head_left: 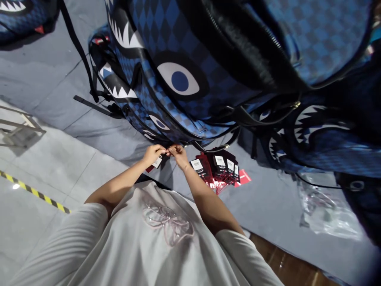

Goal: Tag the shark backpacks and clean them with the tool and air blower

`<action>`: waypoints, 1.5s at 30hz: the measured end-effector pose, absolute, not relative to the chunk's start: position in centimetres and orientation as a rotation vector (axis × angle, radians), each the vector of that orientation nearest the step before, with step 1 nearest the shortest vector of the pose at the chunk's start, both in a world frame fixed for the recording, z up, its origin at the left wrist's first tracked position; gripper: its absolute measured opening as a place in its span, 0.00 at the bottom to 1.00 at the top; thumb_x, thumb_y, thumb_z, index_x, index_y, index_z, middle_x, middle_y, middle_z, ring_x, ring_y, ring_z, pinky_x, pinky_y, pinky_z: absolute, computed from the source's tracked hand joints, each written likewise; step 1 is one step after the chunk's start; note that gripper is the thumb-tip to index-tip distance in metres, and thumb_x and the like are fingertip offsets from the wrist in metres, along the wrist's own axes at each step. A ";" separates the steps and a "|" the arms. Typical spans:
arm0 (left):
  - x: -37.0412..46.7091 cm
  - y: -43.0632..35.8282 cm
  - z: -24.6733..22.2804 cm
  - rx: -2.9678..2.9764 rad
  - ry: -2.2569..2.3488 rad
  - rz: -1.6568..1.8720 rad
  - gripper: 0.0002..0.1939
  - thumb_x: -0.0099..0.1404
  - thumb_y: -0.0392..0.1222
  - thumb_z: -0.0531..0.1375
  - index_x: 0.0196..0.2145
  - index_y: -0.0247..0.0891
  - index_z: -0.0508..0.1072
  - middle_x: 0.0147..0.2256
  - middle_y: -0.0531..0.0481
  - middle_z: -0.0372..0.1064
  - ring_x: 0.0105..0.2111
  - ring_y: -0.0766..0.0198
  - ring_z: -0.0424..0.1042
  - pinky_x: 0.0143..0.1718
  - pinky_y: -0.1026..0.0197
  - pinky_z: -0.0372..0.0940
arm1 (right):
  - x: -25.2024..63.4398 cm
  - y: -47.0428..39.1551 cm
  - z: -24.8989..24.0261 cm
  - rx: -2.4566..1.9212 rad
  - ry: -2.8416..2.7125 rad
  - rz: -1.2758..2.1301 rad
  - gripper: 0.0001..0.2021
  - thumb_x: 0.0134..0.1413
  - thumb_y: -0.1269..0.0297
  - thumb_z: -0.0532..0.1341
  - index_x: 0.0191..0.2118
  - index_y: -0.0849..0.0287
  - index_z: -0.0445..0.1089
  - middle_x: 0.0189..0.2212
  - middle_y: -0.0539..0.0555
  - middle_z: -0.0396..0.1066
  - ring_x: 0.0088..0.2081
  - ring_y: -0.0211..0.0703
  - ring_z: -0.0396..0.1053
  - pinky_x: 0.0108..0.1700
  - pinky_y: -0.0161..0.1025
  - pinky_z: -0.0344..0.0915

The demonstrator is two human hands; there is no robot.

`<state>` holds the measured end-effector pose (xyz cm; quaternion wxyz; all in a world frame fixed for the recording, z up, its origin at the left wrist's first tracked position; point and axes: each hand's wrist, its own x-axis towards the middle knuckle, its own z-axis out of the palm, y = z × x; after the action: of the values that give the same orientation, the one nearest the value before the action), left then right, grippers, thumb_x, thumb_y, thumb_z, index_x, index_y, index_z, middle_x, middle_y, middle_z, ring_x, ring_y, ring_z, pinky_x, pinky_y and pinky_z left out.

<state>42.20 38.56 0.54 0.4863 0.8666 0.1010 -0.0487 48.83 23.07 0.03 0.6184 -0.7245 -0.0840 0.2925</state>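
Note:
My left hand point(153, 155) is closed in a pinch at the upper end of a dark hang tag point(157, 161) with a white label. My right hand point(177, 155) meets it fingertip to fingertip, pinched too; the small thing between its fingers cannot be made out. Both hands are at the near lower edge of a blue checkered backpack point(159, 121) with a shark mouth and eye. A larger matching backpack point(172, 47) leans over it. Right of my right hand lies a pile of dark red hang tags point(220, 165) with white labels and red cords.
More shark backpacks point(324, 135) lie at the right, and another backpack point(26, 24) at the far left. Clear plastic wrapping point(327, 210) rests on the grey cloth point(268, 202). A black strap point(97, 106) trails left. Yellow-black tape point(35, 192) marks the floor.

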 end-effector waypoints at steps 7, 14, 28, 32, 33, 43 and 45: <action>41.5 39.2 1.7 2.205 0.207 -0.177 0.11 0.69 0.39 0.57 0.40 0.41 0.80 0.40 0.49 0.79 0.40 0.62 0.75 0.45 0.63 0.66 | 50.0 22.8 0.2 -1.777 -0.381 0.769 0.13 0.52 0.53 0.61 0.25 0.57 0.70 0.22 0.49 0.70 0.26 0.39 0.67 0.34 0.37 0.68; 41.9 39.4 2.4 2.338 0.178 -0.315 0.13 0.70 0.38 0.54 0.43 0.42 0.80 0.42 0.50 0.78 0.42 0.62 0.74 0.44 0.64 0.64 | 49.9 22.9 1.0 -2.042 -0.613 0.723 0.10 0.52 0.70 0.55 0.28 0.57 0.74 0.25 0.48 0.72 0.30 0.41 0.67 0.39 0.35 0.63; 43.5 39.2 4.3 2.599 0.113 -0.664 0.10 0.68 0.39 0.56 0.41 0.41 0.78 0.40 0.43 0.78 0.44 0.54 0.76 0.43 0.58 0.65 | 49.4 24.2 2.3 -2.404 -0.946 0.791 0.13 0.61 0.72 0.53 0.39 0.60 0.75 0.42 0.61 0.77 0.46 0.51 0.71 0.50 0.41 0.60; 43.8 38.7 5.0 2.701 0.137 -0.694 0.14 0.69 0.37 0.52 0.43 0.36 0.77 0.42 0.37 0.77 0.46 0.50 0.76 0.46 0.54 0.65 | 49.4 24.7 2.3 -2.419 -0.867 0.774 0.12 0.60 0.72 0.54 0.40 0.60 0.76 0.43 0.60 0.77 0.47 0.51 0.71 0.50 0.41 0.59; 43.7 38.5 5.2 2.721 0.146 -0.690 0.14 0.70 0.38 0.52 0.45 0.36 0.76 0.43 0.36 0.77 0.47 0.50 0.75 0.47 0.54 0.65 | 49.4 24.7 2.3 -2.414 -0.839 0.766 0.12 0.60 0.72 0.54 0.40 0.59 0.76 0.43 0.60 0.77 0.46 0.51 0.71 0.50 0.41 0.59; 43.7 38.6 6.4 2.821 0.149 -0.696 0.11 0.70 0.44 0.55 0.46 0.43 0.75 0.41 0.45 0.78 0.43 0.56 0.76 0.40 0.60 0.64 | 48.5 24.3 2.3 -2.224 -0.537 0.636 0.08 0.55 0.72 0.57 0.32 0.56 0.72 0.31 0.52 0.75 0.35 0.45 0.70 0.41 0.37 0.59; 43.9 38.5 6.5 2.825 0.114 -0.702 0.12 0.70 0.44 0.55 0.48 0.44 0.74 0.41 0.46 0.78 0.42 0.56 0.76 0.40 0.61 0.64 | 48.4 24.2 2.2 -2.170 -0.477 0.606 0.08 0.54 0.73 0.57 0.31 0.56 0.71 0.28 0.51 0.73 0.33 0.43 0.69 0.39 0.36 0.59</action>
<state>43.86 38.47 6.52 0.1140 0.9634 0.0390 -0.2394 48.37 24.21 2.17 0.4070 -0.8607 -0.1891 0.2402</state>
